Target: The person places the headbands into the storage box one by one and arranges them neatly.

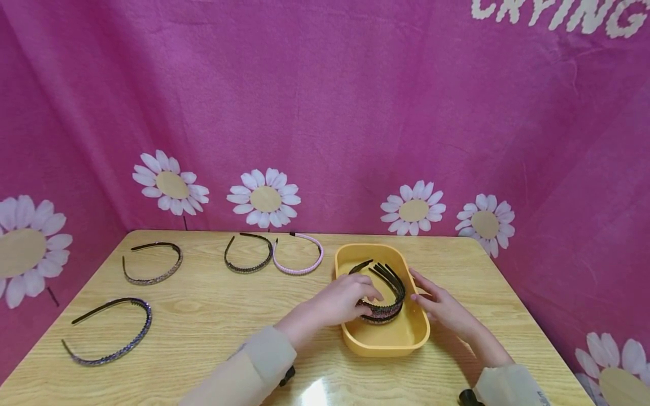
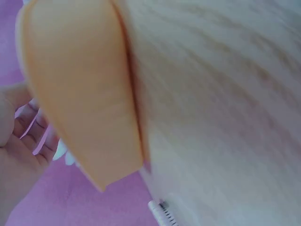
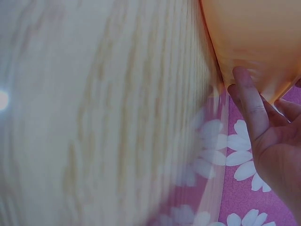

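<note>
My left hand (image 1: 345,299) reaches over the near-left rim of a yellow plastic box (image 1: 388,351), its fingers gripping at the beaded front of the headbands (image 1: 388,310) nested inside. Several black headband ends fan out toward the back of the box. Part of the stack is hidden under this hand. In the left wrist view the hand (image 2: 21,136) appears beyond the box wall (image 2: 84,94), its fingertips out of sight. My right hand (image 1: 444,307) rests against the right side of the box, with fairly straight fingers touching the outer wall, as the right wrist view also shows (image 3: 277,136).
On the wooden table (image 1: 213,316) lie a blue-purple beaded headband (image 1: 114,355) at front left, a greyish one (image 1: 152,280) behind it, then a black headband (image 1: 249,269) beside a lilac one (image 1: 299,272). A pink flowered cloth (image 1: 325,113) hangs around the table's back and sides.
</note>
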Available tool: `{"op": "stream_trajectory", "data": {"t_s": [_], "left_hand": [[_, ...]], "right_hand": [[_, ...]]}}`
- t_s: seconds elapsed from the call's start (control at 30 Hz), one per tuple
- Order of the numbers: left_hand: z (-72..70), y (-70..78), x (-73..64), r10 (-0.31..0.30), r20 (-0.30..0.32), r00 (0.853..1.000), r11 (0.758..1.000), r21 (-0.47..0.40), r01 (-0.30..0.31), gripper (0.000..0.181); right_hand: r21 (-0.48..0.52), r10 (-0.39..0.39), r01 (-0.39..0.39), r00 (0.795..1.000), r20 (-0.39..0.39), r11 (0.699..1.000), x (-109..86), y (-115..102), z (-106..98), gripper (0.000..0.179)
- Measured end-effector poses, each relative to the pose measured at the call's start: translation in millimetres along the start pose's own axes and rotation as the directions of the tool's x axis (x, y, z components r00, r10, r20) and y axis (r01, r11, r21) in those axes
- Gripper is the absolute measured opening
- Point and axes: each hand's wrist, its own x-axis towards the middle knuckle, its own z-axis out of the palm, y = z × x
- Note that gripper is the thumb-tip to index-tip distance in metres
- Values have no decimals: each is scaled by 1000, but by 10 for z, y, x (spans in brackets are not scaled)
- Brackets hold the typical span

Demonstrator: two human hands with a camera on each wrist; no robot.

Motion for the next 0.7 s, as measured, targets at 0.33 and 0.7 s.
{"op": "stream_trajectory", "data": {"t_s": [0.33,0.7], "left_hand": [[-357,18,-245,-50,-28,998,996,-76,48,30],[-708,62,-643,-100,-152,983,993,-72,90,34]], "right_hand": [[26,-6,6,1000,16,1000,17,24,-10,66],[36,12,-12,1000,15,999,14,27,-7,67]]}}
